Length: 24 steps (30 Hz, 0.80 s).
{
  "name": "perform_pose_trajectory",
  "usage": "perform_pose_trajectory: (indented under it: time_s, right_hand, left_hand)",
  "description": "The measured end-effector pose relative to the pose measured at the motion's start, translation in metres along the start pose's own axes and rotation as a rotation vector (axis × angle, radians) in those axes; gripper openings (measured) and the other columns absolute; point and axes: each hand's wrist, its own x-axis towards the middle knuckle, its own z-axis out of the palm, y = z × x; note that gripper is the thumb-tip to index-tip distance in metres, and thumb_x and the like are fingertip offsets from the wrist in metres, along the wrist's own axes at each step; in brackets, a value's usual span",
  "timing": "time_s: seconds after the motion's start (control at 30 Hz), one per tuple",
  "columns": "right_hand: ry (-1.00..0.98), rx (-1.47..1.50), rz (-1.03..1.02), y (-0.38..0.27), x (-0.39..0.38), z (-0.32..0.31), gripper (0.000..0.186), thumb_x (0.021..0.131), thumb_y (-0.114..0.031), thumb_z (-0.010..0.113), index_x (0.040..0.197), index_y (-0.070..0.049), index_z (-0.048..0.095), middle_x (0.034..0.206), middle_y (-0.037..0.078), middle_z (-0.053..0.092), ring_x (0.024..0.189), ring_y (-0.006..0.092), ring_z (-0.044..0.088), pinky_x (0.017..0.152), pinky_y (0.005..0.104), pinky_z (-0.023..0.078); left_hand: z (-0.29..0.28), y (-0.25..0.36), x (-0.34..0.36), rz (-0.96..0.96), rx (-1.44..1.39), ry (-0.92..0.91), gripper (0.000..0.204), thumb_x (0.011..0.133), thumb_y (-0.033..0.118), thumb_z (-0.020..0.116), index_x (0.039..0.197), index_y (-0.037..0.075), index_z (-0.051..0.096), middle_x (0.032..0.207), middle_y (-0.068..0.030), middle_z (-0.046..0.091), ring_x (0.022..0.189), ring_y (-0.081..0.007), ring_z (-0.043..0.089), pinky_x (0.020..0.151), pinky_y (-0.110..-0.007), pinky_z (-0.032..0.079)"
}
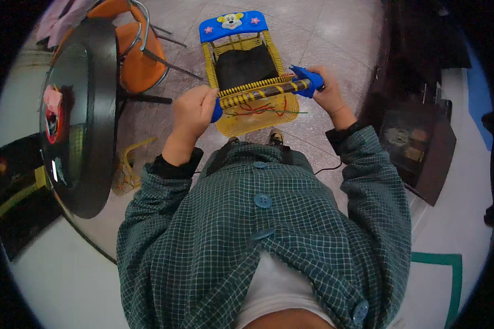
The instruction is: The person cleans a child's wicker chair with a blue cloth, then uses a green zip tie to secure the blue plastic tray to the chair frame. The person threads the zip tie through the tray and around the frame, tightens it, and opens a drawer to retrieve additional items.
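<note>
In front of me stands a child's stroller with a yellow ribbed frame (208, 68), a black seat pad (246, 67) and a blue top panel (233, 27) bearing a cartoon mouse head and pink stars. Across its near end runs a handlebar (264, 92), dark with yellow bands and blue at both ends. My left hand (192, 112) is closed around the bar's left end. At the right end my right hand (328, 90) grips by the blue part; its fingertips are partly hidden. Below the bar, a yellow mesh basket (233, 127) holds red and green cords (258, 109).
A dark oval glass-topped table (101, 137) stands at the left, with a red and pink item (54, 112) on it. Behind are orange metal-legged chairs (140, 68). A yellow-framed object (127, 164) rests beside the table. Dark furniture (417, 142) lines the right; a black cable (330, 169) crosses the tiled floor.
</note>
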Motion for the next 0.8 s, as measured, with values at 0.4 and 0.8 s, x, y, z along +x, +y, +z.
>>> perform_pose_trajectory:
  time_s: [0.4, 0.8]
  right_hand:
    - [-0.102, 0.490, 0.474, 0.120, -0.018, 0.071, 0.045, 0.067, -0.007, 0.067, 0.111, -0.010, 0.054, 0.094, 0.006, 0.062, 0.086, 0.0152, 0.057, 0.077, 0.0303, 0.046]
    - [-0.357, 0.177, 0.501, 0.115, 0.038, -0.009, 0.035, 0.070, -0.023, 0.067, 0.100, -0.005, 0.060, 0.086, 0.008, 0.064, 0.077, 0.0176, 0.059, 0.070, 0.0309, 0.047]
  left_hand:
    - [-0.001, 0.013, 0.000, -0.180, 0.124, -0.016, 0.022, 0.082, 0.013, 0.051, 0.065, 0.000, 0.049, 0.059, -0.0159, 0.043, 0.052, -0.0319, 0.045, 0.049, -0.036, 0.036]
    - [0.021, 0.046, 0.010, -0.113, 0.273, 0.019, 0.019, 0.082, 0.011, 0.051, 0.066, 0.001, 0.051, 0.058, -0.0123, 0.045, 0.050, -0.0273, 0.045, 0.048, -0.035, 0.036]
